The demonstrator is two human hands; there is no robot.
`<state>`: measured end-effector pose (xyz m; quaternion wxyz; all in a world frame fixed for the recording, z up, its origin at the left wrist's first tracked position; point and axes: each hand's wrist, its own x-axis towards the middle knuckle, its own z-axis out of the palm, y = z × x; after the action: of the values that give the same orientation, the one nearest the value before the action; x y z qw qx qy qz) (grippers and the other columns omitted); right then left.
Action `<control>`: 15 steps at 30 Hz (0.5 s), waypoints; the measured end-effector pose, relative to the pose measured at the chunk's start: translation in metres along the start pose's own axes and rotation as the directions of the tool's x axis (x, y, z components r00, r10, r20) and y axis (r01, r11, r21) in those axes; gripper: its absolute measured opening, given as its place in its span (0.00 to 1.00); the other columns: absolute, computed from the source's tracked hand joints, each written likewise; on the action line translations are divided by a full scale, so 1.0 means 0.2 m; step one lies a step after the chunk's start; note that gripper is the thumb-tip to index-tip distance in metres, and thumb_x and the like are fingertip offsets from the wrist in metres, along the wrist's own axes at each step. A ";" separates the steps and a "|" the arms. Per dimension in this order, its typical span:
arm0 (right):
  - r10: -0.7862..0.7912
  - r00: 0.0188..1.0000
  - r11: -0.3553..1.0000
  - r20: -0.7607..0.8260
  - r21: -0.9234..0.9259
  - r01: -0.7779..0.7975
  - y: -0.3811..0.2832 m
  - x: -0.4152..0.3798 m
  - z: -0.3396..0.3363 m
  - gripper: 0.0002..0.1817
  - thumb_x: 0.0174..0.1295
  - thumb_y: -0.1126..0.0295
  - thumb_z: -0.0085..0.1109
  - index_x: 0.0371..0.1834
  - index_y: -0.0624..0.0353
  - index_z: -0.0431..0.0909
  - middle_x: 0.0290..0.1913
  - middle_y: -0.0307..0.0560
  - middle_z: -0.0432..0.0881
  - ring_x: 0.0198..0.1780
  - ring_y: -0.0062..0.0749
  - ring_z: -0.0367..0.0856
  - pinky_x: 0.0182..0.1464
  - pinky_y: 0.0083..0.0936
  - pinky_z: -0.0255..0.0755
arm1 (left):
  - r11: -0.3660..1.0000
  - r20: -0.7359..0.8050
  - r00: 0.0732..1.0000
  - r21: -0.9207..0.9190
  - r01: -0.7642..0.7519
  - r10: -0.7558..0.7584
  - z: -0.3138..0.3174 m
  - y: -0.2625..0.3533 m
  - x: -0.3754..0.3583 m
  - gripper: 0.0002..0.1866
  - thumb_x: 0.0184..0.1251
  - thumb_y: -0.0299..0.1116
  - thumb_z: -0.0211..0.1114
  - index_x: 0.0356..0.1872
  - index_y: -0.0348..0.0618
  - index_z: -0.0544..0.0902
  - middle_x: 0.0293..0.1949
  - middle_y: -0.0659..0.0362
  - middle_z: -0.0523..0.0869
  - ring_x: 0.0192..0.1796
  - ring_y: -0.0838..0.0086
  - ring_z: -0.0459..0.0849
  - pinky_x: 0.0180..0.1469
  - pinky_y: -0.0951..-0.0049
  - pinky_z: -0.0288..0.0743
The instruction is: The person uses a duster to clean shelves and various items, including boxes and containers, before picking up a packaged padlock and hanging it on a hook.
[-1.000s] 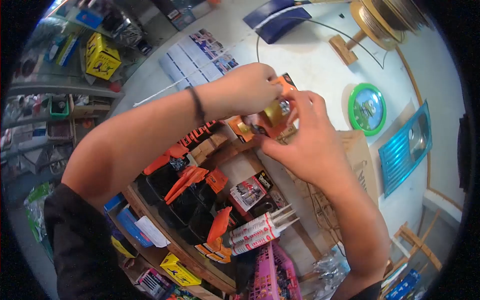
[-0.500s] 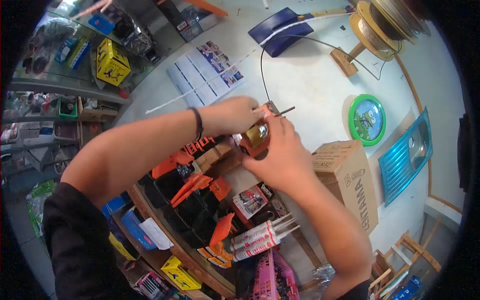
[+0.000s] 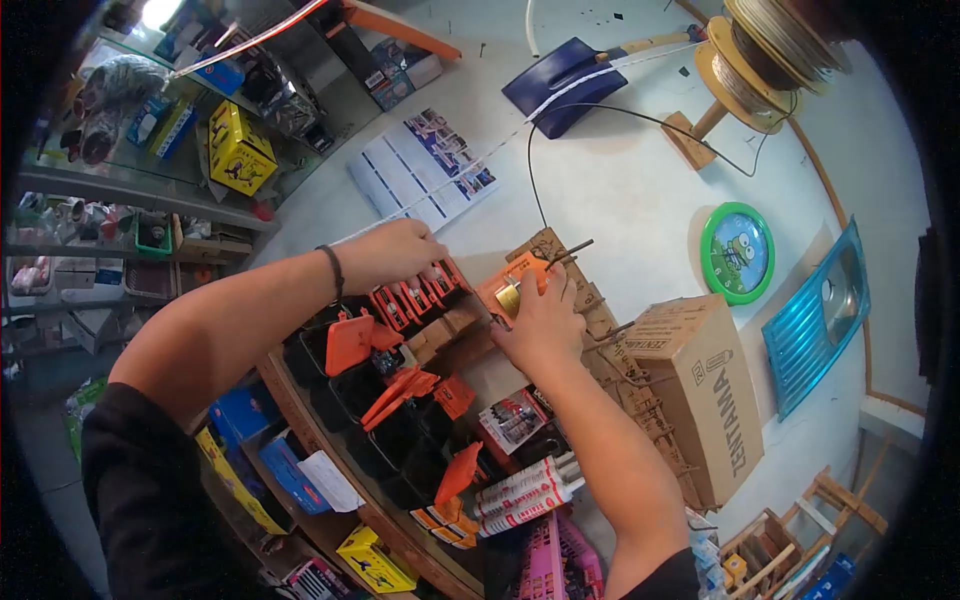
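Observation:
My right hand (image 3: pixel 543 322) holds an orange blister card with a brass padlock (image 3: pixel 511 291) against a brown cardboard display board (image 3: pixel 590 300) on the wall, just under a metal peg (image 3: pixel 572 248). My left hand (image 3: pixel 392 256) rests with curled fingers on a row of orange-carded items (image 3: pixel 415 296) hung to the left of the padlock. A dark band circles my left wrist.
Black bins with orange lids (image 3: pixel 365 390) and sealant tubes (image 3: pixel 520 488) fill the wooden shelf (image 3: pixel 330 480) below. A cardboard box (image 3: pixel 705 390), green clock (image 3: pixel 737 250), blue panel (image 3: pixel 815 305), wire spool (image 3: pixel 765 50) and blue dustpan (image 3: pixel 560 75) hang around it.
Both hands dropped lower. My left hand let go of the padlock card and moved left onto the row of orange cards; my right hand now holds the card alone against the board.

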<state>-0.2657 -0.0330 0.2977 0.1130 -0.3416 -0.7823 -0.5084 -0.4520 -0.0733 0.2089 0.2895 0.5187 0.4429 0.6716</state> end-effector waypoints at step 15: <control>0.108 0.994 0.990 -0.012 -0.086 -0.109 0.01 0.09 0.26 0.43 0.41 0.49 0.66 0.62 0.46 0.57 0.66 0.59 0.50 0.66 0.55 0.50 0.43 0.40 0.73 | 0.969 0.194 0.951 0.092 0.228 -0.242 -0.17 -0.15 -0.40 0.16 0.66 0.43 0.49 0.38 0.39 0.74 0.31 0.59 0.81 0.29 0.78 0.79 0.29 0.79 0.72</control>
<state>-0.2687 0.0204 0.2849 0.1286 -0.3864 -0.7393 -0.5362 -0.4633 -0.1379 0.1439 0.3933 0.5377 0.4923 0.5603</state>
